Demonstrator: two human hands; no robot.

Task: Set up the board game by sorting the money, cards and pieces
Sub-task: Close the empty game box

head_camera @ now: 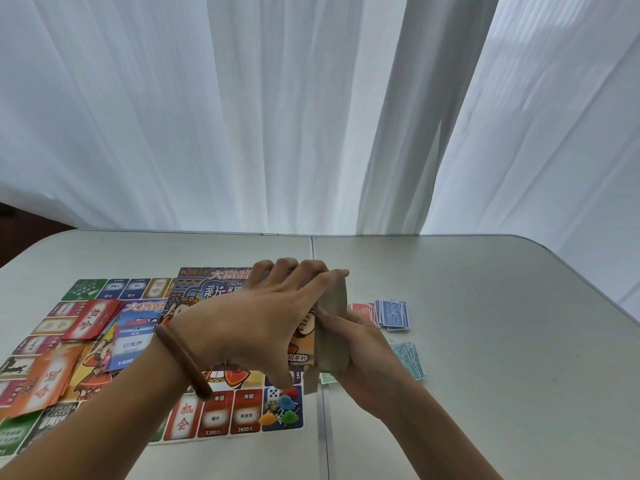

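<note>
Both hands — left hand (263,317), right hand (363,351) — grip the game box (333,306) above the board (221,422).

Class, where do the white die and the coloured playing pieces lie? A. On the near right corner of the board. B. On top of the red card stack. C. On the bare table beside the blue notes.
A: the white die and the coloured playing pieces sit together on the near right corner of the board.

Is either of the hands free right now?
No: the left hand and the right hand both grip the game box, held above the board.
</note>
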